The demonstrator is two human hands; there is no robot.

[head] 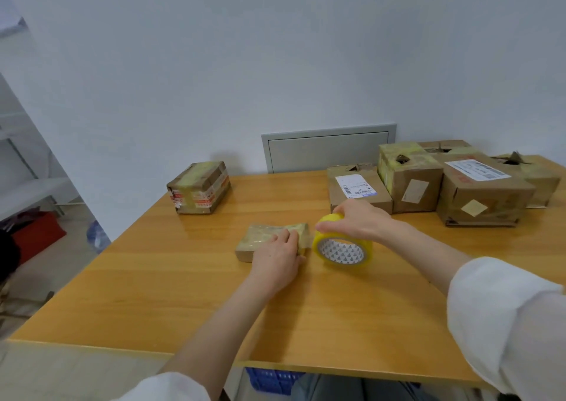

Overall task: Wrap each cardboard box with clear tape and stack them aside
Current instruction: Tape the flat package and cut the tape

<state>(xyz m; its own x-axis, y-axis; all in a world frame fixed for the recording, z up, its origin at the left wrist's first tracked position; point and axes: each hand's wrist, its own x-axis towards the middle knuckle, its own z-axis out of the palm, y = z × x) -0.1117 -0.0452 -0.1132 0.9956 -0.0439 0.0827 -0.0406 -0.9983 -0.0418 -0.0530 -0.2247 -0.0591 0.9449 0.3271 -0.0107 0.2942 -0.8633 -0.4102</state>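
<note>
Pressing a small flat box (pixel 269 240) at frame centre with the left hand (pixel 277 258), fingers flat and spread.
The right hand (pixel 356 220) grips a roll of tape (pixel 343 247) just right of it on the bench (pixel 153 293); a taped box (pixel 198 187) sits upper left, more boxes (pixel 444 180) upper right.

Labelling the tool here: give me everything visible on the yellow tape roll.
The yellow roll of clear tape has a white inner core printed with small dark triangles. It stands on edge, tilted, on the orange wooden table, just right of the small flat tape-wrapped cardboard box. The right hand grips its top; the left hand presses on the box.
</note>
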